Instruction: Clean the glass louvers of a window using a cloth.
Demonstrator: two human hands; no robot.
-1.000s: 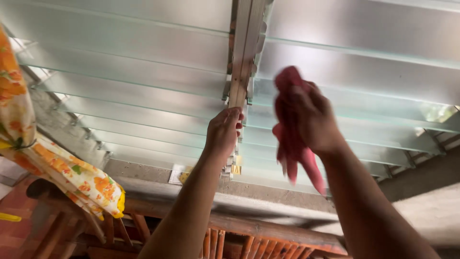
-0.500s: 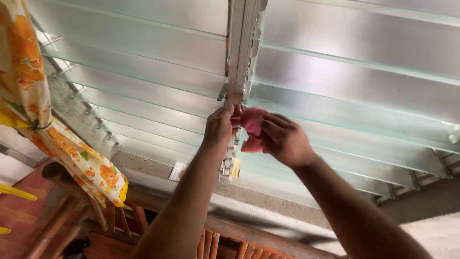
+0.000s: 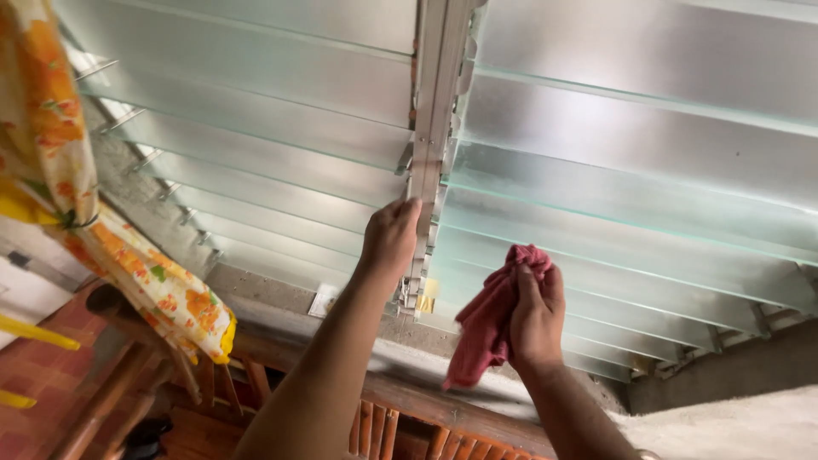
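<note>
Hanging far left of left hand: flowered orange-yellow curtain (image 3: 145, 281). Left hand (image 3: 390, 238) closed around metal louvre frame (image 3: 434, 128), frosted glass slats (image 3: 256, 119) on both sides. Right hand (image 3: 535, 315), below and right of left hand, clutching bunched pink cloth (image 3: 487, 319); cloth tail drooping under fingers.

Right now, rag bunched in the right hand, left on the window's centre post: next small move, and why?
Probably lift the right hand and press the red rag onto the nearest glass slat. The rag hangs just off the glass, and the left hand grips the metal post.
</note>
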